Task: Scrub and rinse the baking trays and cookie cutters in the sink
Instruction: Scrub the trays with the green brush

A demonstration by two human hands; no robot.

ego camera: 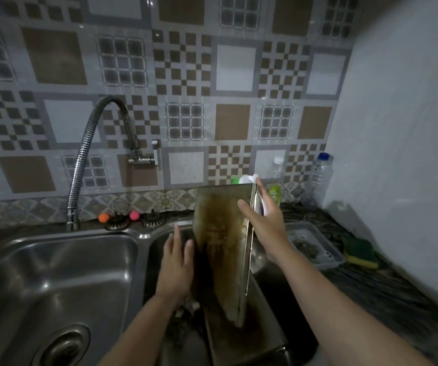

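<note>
We hold a stained baking tray (pixel 223 249) on edge over the right basin of the sink (pixel 144 236) — our right hand (pixel 265 228) grips its upper rim, thumb on the inner face, while our left hand (pixel 177 262), fingers straight, rests against its left edge. A second tray (pixel 254 336) lies beneath it.

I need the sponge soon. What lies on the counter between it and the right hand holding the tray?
In the head view, a clear plastic container lies between the sponge and right hand.
</note>
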